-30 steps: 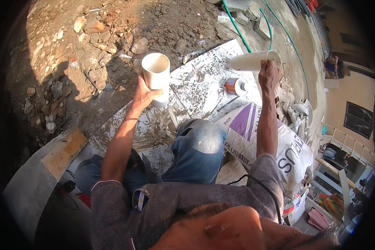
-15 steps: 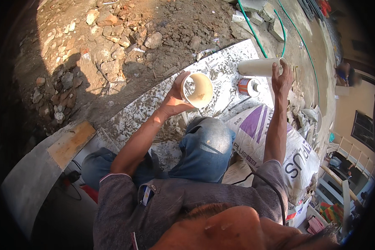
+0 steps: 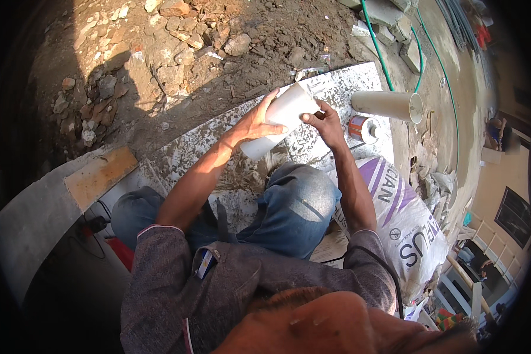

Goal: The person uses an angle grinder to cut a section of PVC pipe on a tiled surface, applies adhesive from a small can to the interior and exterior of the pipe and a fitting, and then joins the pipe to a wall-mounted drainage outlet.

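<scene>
Within the last second the right hand (image 3: 327,125) has left the second plastic pipe (image 3: 383,105), now lying at the right edge of the splattered white board (image 3: 206,147), and moved to the first pipe (image 3: 283,117). The left hand (image 3: 255,125) grips that pipe, tilted above the board; both hands now attend it. Right fingertips are partly hidden: grip or touch, cannot tell. Its bore is obscured.

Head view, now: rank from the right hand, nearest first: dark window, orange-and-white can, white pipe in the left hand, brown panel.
1. White pipe in the left hand: at the right hand's fingers, just left.
2. Orange-and-white can: just right of it.
3. Brown panel: far left, past the left forearm.
4. Dark window: far right, in the background building.
</scene>
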`<action>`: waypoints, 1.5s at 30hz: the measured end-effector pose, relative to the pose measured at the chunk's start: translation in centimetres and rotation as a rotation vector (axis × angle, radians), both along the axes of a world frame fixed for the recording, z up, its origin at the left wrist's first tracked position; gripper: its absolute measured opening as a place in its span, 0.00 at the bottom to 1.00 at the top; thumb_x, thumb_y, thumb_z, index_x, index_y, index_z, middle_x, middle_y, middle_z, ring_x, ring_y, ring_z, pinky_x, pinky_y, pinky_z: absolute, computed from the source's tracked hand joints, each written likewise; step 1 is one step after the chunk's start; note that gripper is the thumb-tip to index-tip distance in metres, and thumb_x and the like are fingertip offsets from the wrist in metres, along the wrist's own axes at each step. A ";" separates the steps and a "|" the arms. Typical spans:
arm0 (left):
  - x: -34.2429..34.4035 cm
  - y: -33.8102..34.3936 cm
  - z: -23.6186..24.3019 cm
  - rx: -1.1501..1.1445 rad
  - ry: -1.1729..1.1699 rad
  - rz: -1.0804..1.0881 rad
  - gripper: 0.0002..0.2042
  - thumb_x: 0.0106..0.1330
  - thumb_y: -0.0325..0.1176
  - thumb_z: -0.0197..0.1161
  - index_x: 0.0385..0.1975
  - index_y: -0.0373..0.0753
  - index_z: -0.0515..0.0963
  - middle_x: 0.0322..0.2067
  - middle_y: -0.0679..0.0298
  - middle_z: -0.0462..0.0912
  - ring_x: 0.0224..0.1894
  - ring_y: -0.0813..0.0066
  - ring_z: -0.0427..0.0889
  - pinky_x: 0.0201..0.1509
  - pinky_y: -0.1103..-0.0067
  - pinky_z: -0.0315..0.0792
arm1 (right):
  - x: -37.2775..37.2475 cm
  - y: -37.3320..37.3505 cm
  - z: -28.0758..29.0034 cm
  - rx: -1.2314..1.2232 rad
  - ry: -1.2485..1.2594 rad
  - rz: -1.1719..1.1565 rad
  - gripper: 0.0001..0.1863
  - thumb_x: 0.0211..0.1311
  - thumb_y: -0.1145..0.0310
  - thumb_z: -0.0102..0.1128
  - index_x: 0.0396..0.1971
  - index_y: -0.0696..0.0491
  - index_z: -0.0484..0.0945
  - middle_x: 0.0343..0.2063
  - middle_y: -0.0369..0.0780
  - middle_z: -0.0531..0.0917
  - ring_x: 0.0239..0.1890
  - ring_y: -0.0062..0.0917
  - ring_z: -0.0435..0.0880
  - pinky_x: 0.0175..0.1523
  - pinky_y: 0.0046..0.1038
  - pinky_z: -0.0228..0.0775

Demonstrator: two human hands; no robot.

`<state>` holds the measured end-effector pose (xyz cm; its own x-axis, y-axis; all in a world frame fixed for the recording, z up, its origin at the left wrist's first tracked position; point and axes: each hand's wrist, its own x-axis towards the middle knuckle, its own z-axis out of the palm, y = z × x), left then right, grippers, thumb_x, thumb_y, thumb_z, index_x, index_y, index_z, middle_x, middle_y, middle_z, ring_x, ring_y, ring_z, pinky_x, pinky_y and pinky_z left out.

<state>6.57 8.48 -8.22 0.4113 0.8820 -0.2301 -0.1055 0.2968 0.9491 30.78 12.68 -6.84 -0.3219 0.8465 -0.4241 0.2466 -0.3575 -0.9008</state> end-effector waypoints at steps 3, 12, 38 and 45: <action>-2.6 -0.7 -3.8 0.065 0.252 -0.098 0.52 0.48 0.49 0.75 0.70 0.39 0.51 0.65 0.46 0.62 0.68 0.53 0.62 0.70 0.65 0.56 | -1.1 -0.9 -4.1 -0.137 0.142 -0.198 0.27 0.56 0.57 0.71 0.46 0.63 0.75 0.33 0.40 0.82 0.34 0.23 0.81 0.38 0.23 0.76; -1.3 -4.6 -6.3 0.097 1.066 -0.174 0.51 0.45 0.49 0.73 0.71 0.49 0.51 0.61 0.45 0.66 0.59 0.44 0.70 0.62 0.60 0.67 | -1.3 -0.5 -9.9 -0.149 -0.327 -0.130 0.30 0.60 0.44 0.62 0.41 0.60 0.73 0.31 0.40 0.80 0.31 0.25 0.82 0.35 0.27 0.76; 4.2 -1.0 -5.1 0.082 1.233 -0.234 0.47 0.51 0.49 0.70 0.68 0.35 0.53 0.54 0.46 0.68 0.56 0.46 0.72 0.62 0.52 0.59 | -5.2 4.9 -9.8 0.063 -0.667 0.061 0.27 0.65 0.47 0.48 0.40 0.58 0.83 0.36 0.53 0.84 0.40 0.45 0.83 0.49 0.39 0.71; 5.7 1.2 -5.4 0.032 1.154 -0.184 0.46 0.51 0.54 0.69 0.66 0.35 0.58 0.51 0.48 0.71 0.55 0.48 0.72 0.59 0.55 0.62 | -4.7 5.9 -11.8 -0.079 -0.661 -0.004 0.26 0.63 0.50 0.48 0.40 0.60 0.82 0.34 0.56 0.83 0.40 0.49 0.82 0.50 0.40 0.70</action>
